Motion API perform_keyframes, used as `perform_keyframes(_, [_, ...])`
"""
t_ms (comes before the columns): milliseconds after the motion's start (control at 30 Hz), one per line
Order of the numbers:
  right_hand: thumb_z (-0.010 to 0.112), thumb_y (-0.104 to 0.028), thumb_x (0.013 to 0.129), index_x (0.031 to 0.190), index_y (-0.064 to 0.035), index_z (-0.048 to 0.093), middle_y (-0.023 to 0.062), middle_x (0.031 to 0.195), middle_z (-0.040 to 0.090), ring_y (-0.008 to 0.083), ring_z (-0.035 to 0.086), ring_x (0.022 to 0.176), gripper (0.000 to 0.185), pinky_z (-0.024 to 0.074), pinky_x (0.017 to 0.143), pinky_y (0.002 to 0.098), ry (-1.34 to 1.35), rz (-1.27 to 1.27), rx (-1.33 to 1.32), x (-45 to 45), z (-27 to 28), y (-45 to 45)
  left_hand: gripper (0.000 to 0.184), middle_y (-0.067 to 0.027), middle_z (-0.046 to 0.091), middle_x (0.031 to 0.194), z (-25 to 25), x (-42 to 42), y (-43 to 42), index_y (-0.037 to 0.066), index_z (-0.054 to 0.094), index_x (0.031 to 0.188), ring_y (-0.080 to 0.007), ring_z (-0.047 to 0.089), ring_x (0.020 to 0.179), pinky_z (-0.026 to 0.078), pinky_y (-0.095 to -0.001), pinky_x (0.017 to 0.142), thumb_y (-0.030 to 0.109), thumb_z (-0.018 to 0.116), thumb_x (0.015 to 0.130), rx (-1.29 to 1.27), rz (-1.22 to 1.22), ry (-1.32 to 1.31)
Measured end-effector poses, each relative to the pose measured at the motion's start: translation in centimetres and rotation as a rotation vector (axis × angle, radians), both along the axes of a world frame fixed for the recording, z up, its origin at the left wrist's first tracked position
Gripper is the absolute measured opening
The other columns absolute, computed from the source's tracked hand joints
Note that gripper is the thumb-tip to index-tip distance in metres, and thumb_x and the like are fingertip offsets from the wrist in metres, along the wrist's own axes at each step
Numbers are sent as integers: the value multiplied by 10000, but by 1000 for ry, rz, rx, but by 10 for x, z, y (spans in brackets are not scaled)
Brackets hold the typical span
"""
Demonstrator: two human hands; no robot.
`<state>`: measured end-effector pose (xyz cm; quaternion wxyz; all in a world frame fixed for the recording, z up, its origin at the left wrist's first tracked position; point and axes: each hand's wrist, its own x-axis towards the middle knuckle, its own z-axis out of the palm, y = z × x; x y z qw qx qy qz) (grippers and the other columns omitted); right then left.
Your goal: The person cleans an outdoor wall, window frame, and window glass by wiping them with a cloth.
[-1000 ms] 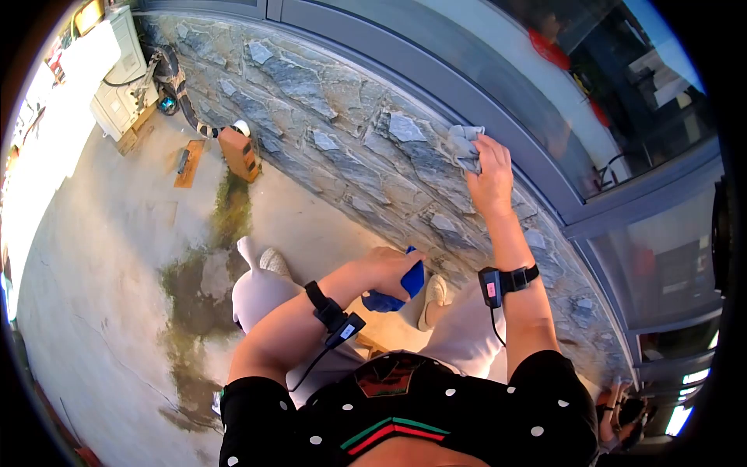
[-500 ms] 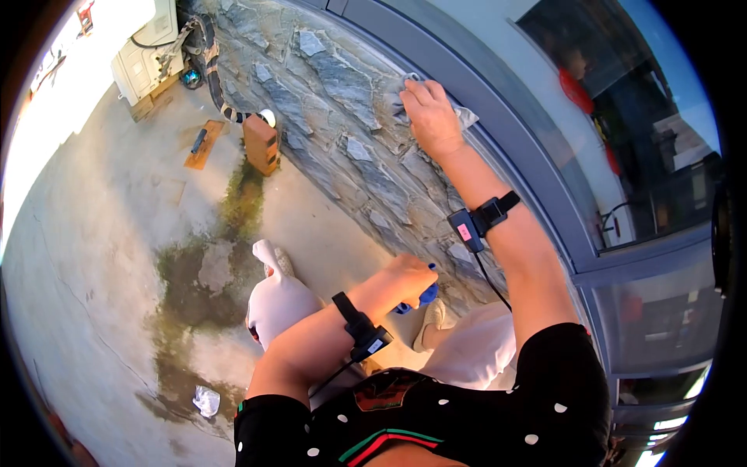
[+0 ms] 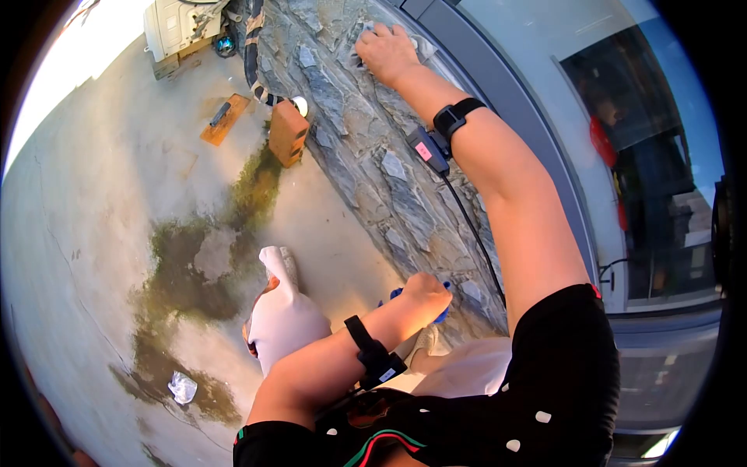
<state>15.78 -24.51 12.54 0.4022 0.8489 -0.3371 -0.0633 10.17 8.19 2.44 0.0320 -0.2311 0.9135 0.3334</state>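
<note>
My right hand (image 3: 387, 54) is stretched far forward, pressing a grey cloth (image 3: 424, 48) against the top edge of the stone wall (image 3: 342, 117), beside the grey window frame (image 3: 498, 74). Its fingers are bent over the cloth. Low in front of my body, my left hand (image 3: 424, 300) is closed around a blue object (image 3: 443, 314), which looks like a cloth and is mostly hidden by the hand. A black band with a small box is strapped on each forearm.
A red brick (image 3: 289, 134) stands at the foot of the wall, near a wrapped black hose (image 3: 251, 58). A trowel (image 3: 225, 119) lies on the concrete floor. A white outdoor unit (image 3: 177, 29) is at the upper left, crumpled white plastic (image 3: 183, 387) at the lower left.
My right hand has moved forward and left along the wall top with the grey cloth. My left hand has shifted slightly right, and the blue object shows less. The view has turned.
</note>
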Motion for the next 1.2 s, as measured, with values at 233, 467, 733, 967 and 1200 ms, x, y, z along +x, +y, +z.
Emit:
perform_keyframes(233, [634,-153,766,1068,-86,694,140,1200,584,322,520,1142,315,363,1008,464,-184,213,-58,30,-5,-62,239,-69,695,926,-13,-9,2,97,666,984,-226,671,926,545,-341,719,186,701,765,25,44,-4])
perform_keyframes(467, [558,-214,865,1002,-125,707,36,1101,610,232,496,1134,221,384,981,479,375,11,392,-79,-133,72,219,-56,690,1009,-9,0,8,103,697,1015,-243,659,961,550,-323,749,114,551,852,72,80,-18])
perform_keyframes(733, [630,-216,764,889,-120,705,66,1177,572,259,462,1190,175,369,1010,475,533,-56,814,-179,-170,191,212,-53,695,1054,8,19,22,119,727,994,-247,651,996,542,-314,768,110,579,843,18,24,-67])
perform_keyframes(967, [582,-167,811,911,-121,701,55,1213,533,245,445,1206,162,361,955,442,177,128,274,-46,-93,44,203,-91,707,952,-17,-7,27,73,728,886,-263,670,910,537,-334,728,195,574,835,138,98,92])
perform_keyframes(1200, [529,-167,895,1281,-93,569,87,1490,369,310,260,1412,395,286,1117,467,139,-7,144,6,-148,-20,258,-177,664,843,-60,-43,30,0,693,876,-288,659,875,522,-361,694,191,520,864,381,359,114])
